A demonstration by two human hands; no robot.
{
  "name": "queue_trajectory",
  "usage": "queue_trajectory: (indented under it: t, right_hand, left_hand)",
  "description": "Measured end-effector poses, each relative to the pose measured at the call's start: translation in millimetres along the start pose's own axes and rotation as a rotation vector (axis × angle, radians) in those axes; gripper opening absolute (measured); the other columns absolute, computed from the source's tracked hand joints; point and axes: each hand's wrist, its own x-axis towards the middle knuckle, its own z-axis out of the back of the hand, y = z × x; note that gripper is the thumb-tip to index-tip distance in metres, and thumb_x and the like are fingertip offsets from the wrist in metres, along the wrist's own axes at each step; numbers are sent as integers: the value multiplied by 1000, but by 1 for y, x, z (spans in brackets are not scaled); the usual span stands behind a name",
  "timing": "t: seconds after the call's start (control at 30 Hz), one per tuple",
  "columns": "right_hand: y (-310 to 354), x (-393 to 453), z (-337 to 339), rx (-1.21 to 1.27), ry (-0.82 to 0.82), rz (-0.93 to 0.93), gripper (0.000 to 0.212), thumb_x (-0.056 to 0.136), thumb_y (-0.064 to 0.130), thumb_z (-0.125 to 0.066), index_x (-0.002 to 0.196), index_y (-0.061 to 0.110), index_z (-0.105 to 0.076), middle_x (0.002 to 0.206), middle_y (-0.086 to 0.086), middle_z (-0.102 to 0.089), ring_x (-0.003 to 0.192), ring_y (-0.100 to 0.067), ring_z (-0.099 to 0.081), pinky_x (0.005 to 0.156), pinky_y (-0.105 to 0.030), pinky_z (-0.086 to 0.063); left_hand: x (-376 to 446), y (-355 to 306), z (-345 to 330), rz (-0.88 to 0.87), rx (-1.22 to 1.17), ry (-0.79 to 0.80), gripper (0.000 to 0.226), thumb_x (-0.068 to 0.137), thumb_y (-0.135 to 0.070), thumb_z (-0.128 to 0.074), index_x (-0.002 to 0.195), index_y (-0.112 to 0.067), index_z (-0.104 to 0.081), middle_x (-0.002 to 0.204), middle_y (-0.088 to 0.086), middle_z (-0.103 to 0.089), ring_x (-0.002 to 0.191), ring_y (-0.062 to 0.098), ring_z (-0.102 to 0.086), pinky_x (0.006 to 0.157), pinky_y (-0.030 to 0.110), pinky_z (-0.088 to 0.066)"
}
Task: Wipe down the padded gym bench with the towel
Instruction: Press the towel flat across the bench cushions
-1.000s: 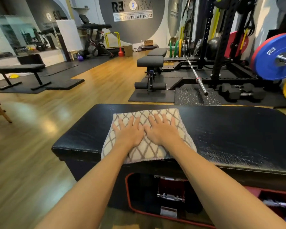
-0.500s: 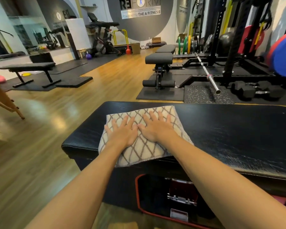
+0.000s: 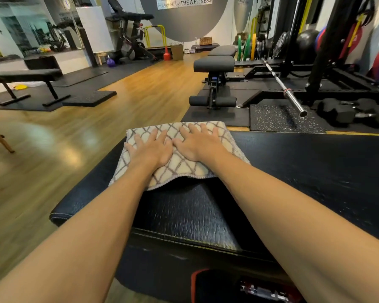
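A cream towel with a brown diamond pattern lies flat at the far edge of the black padded bench, close to its left end. My left hand and my right hand press down on the towel side by side, fingers straight and spread. The towel's near edge bulges up slightly between my forearms. Cracked black padding shows between the towel and me.
Beyond the bench lie a wooden floor, an adjustable bench on black mats, a barbell and dumbbells by a rack at the right. A flat bench stands far left. A red-trimmed bag sits under the bench.
Both hands have pushed the towel away from me, from the near edge of the bench to its far edge. My head has leaned forward over the bench.
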Motion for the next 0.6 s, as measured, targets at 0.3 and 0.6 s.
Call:
queue_trajectory:
  t: [0.3, 0.6]
  right_hand:
    - [-1, 6, -1, 17, -40, 18, 64, 99, 57, -14, 157, 29, -17, 166, 2, -10, 151, -32, -2, 116, -61, 1]
    - [-14, -76, -2, 53, -11, -18, 65, 100, 56, -11, 158, 29, -5, 166, 4, 4, 152, -27, 10, 117, -56, 12]
  left_hand:
    - [6, -2, -1, -7, -3, -39, 55, 97, -51, -4, 152, -43, -1, 162, -14, 5, 147, 37, 8, 111, 66, 7]
    - [-66, -15, -3, -53, 8, -6, 56, 98, -53, -4, 152, -42, 1, 162, -13, 7, 147, 36, 10, 111, 65, 7]
